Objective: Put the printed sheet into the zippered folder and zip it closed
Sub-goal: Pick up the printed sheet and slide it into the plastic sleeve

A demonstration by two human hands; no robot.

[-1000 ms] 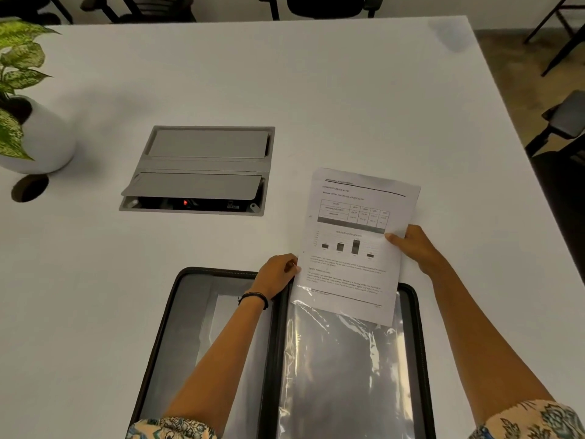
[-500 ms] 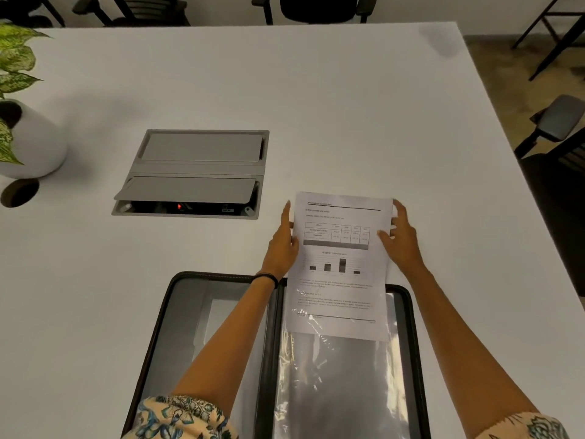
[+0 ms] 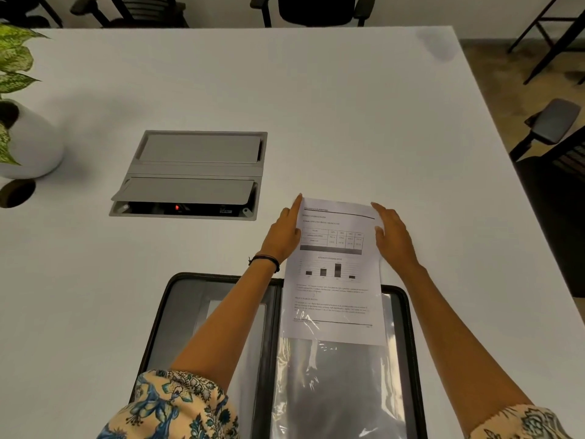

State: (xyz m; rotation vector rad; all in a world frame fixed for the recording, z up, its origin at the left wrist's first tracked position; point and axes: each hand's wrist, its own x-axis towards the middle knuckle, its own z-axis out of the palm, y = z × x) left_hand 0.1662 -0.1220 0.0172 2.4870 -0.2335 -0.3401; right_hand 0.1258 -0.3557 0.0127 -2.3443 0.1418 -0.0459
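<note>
Our left fingers (image 3: 292, 213) lie stretched and flat along the left edge of the printed sheet (image 3: 335, 270), thumb tucked at the paper's margin, so the left hand (image 3: 283, 237) presses the edge rather than closing round it. Our right fingers (image 3: 384, 213) stand extended the same way against the right edge, and the right hand (image 3: 394, 240) braces the sheet from that side; whether any fingertip curls beneath the paper we cannot tell. Between both hands the sheet sits upright to us, its table and bar chart facing up. Its far half lies over the white table (image 3: 316, 106), while its near half overlaps the clear plastic sleeve (image 3: 338, 384) in the right half of the zippered folder (image 3: 411, 343), which lies open flat at the near edge. A dark band (image 3: 264, 260) circles our left wrist. Farther left, a grey cable hatch (image 3: 193, 172) is set into the table, and a potted plant (image 3: 22, 122) stands at the far left.
</note>
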